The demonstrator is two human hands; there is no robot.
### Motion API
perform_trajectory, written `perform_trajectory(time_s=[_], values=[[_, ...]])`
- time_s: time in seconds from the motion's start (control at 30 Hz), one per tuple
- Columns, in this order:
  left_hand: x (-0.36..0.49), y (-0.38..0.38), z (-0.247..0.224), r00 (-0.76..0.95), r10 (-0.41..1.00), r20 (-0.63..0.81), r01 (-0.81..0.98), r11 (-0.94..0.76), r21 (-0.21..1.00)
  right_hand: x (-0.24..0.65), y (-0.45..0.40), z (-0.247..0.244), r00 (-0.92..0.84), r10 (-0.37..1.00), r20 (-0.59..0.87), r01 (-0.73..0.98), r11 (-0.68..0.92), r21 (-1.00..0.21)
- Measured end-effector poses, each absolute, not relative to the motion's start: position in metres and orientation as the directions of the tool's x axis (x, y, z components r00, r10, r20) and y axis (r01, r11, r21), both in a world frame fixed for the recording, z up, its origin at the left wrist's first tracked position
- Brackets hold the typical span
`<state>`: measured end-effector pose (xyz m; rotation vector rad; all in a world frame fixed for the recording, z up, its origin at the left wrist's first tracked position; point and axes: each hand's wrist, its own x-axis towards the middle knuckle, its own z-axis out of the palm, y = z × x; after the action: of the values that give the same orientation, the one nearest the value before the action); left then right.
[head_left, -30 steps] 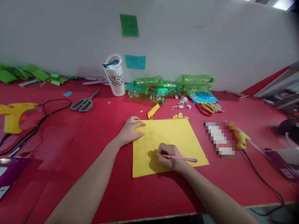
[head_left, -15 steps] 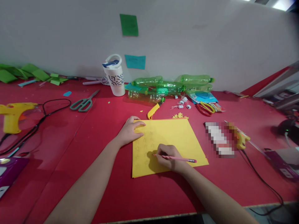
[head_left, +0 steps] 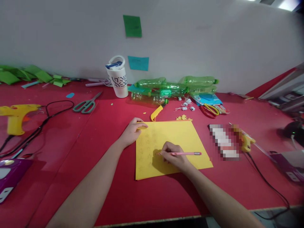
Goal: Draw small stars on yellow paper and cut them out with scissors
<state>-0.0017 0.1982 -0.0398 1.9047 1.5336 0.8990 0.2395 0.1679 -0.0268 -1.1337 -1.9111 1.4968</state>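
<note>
Yellow paper [head_left: 190,136] lies on the red table, with rows of small pencilled stars on its left part. My left hand [head_left: 132,132] rests at the paper's upper left corner, its thumb and fingers apart. In my right hand [head_left: 174,155] is a pink pencil [head_left: 185,153], its tip at the paper just right of the drawn stars and its eraser end pointing right. Small yellow star cut-outs [head_left: 183,117] and a yellow cutter [head_left: 156,113] lie just beyond the paper's far edge.
Green bottles [head_left: 173,89] and a white tumbler [head_left: 118,83] stand or lie near the wall. Grey scissors [head_left: 87,104] and a yellow glue gun [head_left: 16,117] are at left. Red-and-yellow scissors [head_left: 209,110], a blurred-out phone [head_left: 223,141] and another glue gun [head_left: 247,142] lie at right.
My right hand has shifted slightly up and right, and the pencil now lies more level. My left hand stays at the paper's corner. The view has moved a little.
</note>
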Motion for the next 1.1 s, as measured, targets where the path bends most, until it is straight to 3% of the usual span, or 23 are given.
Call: perform_trajectory(time_s=[0.17,0.4,0.53,0.63,0.8,1.1], values=[[0.000,0.197,-0.033,0.063,0.984,0.165,0.606,-0.169,0.777,0.240,0.170,-0.017,-0.533,0.817,-0.222,0.256,-0.095,-0.962],[-0.001,0.200,-0.037,0.061,0.968,0.244,0.649,-0.224,0.727,0.246,0.158,0.005,-0.660,0.725,-0.194,0.378,0.098,-0.921],[-0.001,0.197,-0.036,0.065,0.964,0.259,0.758,-0.216,0.615,0.243,0.149,-0.010,-0.610,0.776,-0.164,0.383,0.107,-0.918],[0.004,0.191,-0.032,0.158,0.956,0.247,0.787,-0.273,0.553,0.241,0.146,-0.021,-0.570,0.812,-0.127,0.379,0.123,-0.917],[0.017,0.183,-0.028,0.411,0.906,0.105,0.735,-0.397,0.550,0.243,0.145,-0.025,-0.570,0.819,-0.068,0.367,0.180,-0.912],[0.018,0.185,-0.025,0.437,0.899,0.020,0.760,-0.381,0.527,0.245,0.145,-0.024,-0.603,0.795,-0.073,0.362,0.190,-0.913]])
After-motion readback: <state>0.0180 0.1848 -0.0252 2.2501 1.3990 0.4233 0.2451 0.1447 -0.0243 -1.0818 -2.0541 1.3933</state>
